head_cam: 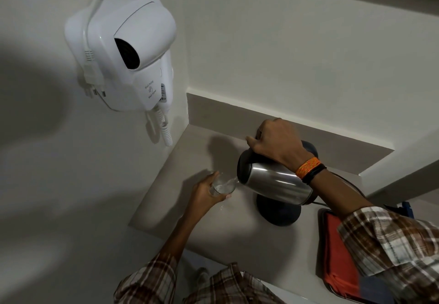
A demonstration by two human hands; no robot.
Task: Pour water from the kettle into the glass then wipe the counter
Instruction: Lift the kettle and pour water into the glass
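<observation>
A steel kettle (275, 181) with a black lid is tipped to the left above its dark round base (278, 211). My right hand (275, 142) grips its handle from above. Water runs from the spout into a clear glass (222, 186), which my left hand (204, 191) holds just above the beige counter (213, 227). The glass is partly filled. A few drops of water lie on the counter under the glass.
A white wall-mounted hair dryer (128, 49) with a coiled cord hangs on the left wall. A tray (320, 244) with a red cloth (337, 251) sits at the right. The kettle's cord (349, 182) runs behind my right forearm.
</observation>
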